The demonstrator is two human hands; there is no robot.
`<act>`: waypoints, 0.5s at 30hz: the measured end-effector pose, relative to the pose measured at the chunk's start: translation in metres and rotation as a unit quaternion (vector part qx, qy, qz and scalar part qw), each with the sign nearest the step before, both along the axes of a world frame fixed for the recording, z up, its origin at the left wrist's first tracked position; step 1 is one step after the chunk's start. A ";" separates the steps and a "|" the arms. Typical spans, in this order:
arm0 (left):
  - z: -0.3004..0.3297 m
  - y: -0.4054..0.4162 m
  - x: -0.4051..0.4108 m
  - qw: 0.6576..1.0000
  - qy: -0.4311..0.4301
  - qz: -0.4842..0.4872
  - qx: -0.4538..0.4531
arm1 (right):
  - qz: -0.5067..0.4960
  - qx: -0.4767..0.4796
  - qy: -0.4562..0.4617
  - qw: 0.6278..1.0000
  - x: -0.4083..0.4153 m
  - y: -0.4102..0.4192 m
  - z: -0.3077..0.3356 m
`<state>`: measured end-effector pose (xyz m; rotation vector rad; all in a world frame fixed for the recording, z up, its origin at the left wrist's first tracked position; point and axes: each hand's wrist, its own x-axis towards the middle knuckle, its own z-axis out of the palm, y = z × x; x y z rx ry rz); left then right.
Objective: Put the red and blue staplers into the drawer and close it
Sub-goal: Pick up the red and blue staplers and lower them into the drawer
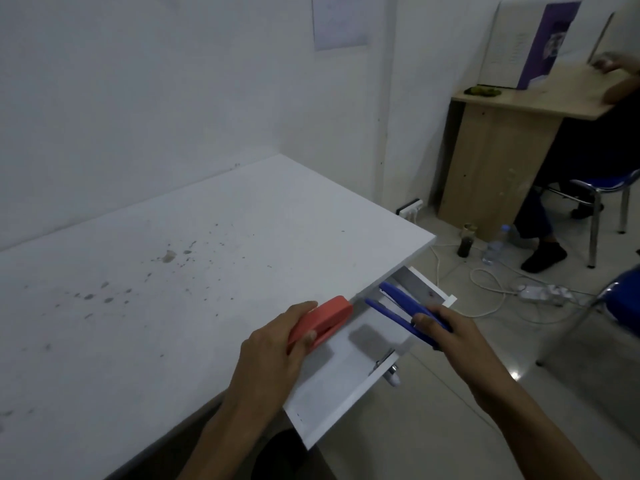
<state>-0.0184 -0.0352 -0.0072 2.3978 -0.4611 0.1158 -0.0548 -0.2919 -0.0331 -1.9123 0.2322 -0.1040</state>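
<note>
The white drawer [349, 393] stands pulled out from under the white desk's right edge. My left hand [277, 344] grips the red stapler [325, 317] over the desk's edge, at the drawer's left side. My right hand [446, 327] holds the blue stapler [398, 306] by its rear end, its two arms spread apart above the drawer's far part. A dark shadow lies on the drawer's floor, and a metal handle [393, 370] shows at the drawer's front.
The white desk [173, 271] carries dark stains and meets the wall at the back. On the floor to the right lie cables, a power strip [540, 292], bottles and a blue chair [620, 303]. Another person sits at a wooden desk [502, 161] at the far right.
</note>
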 end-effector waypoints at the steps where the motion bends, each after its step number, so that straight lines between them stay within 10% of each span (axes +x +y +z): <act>1: -0.005 0.001 -0.006 1.000 0.007 -0.008 0.002 | 0.003 0.020 0.005 1.000 -0.002 0.002 0.000; 15: -0.069 -0.035 -0.007 0.994 0.085 -0.040 0.061 | -0.023 0.072 0.048 0.996 -0.025 -0.001 -0.009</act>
